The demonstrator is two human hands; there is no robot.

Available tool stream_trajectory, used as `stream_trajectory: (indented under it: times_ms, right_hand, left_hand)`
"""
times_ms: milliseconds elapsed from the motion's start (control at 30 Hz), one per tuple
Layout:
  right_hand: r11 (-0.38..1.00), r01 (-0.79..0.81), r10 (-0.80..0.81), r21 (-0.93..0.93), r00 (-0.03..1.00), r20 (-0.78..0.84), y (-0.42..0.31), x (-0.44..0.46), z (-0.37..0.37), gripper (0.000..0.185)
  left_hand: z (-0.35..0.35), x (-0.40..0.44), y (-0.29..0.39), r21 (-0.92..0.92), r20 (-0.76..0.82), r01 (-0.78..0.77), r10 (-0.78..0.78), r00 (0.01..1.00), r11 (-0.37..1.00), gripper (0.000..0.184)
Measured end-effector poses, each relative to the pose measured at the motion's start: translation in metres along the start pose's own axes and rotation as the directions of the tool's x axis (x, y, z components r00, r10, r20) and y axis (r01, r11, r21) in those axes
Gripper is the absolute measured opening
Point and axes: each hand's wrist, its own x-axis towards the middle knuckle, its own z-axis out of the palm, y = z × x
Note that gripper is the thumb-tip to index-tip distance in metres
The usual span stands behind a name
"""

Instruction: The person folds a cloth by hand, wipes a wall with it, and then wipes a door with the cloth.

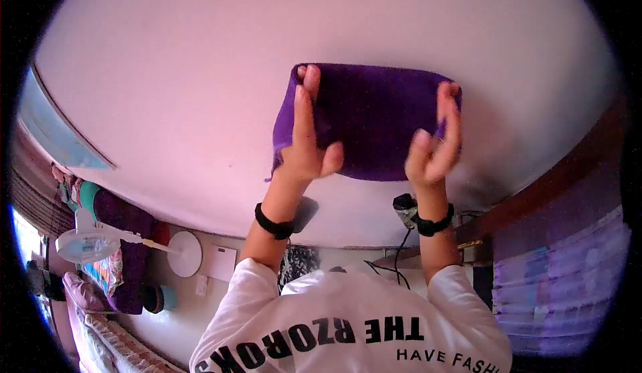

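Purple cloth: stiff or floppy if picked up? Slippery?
The purple cloth is probably floppy: its edges curve and the lower-left corner trails raggedly. Likely light, since its visible edges look thin. Probably not very slippery, as the surface looks matte.

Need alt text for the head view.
The person's left hand and right hand touch opposite ends of a dark purple cloth over a pale surface. The person wears a white shirt; a white fan stands at picture left.
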Motion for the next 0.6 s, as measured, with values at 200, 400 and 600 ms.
stream_trajectory:
  times_ms: [200, 400, 600]
  right_hand:
    - [0.919, 0.095, -0.010, -0.383, 0.976, 0.220, 0.017, -0.015, 0.028, 0.072]
    - [0.903, 0.124, -0.020, -0.411, 0.968, 0.248, 0.017, -0.015, 0.023, 0.071]
    - [0.901, 0.153, -0.049, -0.405, 0.965, 0.258, 0.019, -0.038, 0.026, 0.071]
  left_hand:
    - [0.019, -0.017, -0.015, 0.464, 0.302, -0.074, -0.079, 0.950, 0.883, 0.079]
    - [0.024, -0.023, -0.013, 0.414, 0.276, -0.005, -0.121, 0.954, 0.910, 0.079]
    - [0.022, -0.041, -0.010, 0.451, 0.305, -0.026, -0.127, 0.944, 0.892, 0.080]
